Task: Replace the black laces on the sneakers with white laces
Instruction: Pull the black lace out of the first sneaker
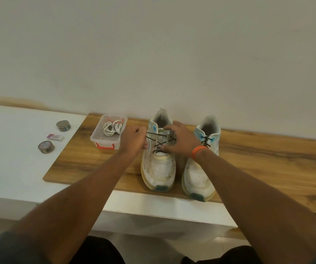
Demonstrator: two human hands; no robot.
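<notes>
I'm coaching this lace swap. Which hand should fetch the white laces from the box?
Probably the left hand: it is right beside the box holding the white laces, while the right hand rests across the sneaker.

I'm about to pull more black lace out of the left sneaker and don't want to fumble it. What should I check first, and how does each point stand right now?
1. Left hand has the black lace: ok, its fingers are curled at the lace's end beside the shoe.
2. Right hand steadies the left sneaker: ok, it rests on the tongue and eyelets.
3. Lace free of knots: cannot tell, the right hand covers part of the crossings.
4. White laces ready: ok, coiled in the clear box to the left.
5. Right sneaker out of the way: ok, upright beside the left one, black lace in place.
6. Wooden board space for the pulled lace: ok.
</notes>
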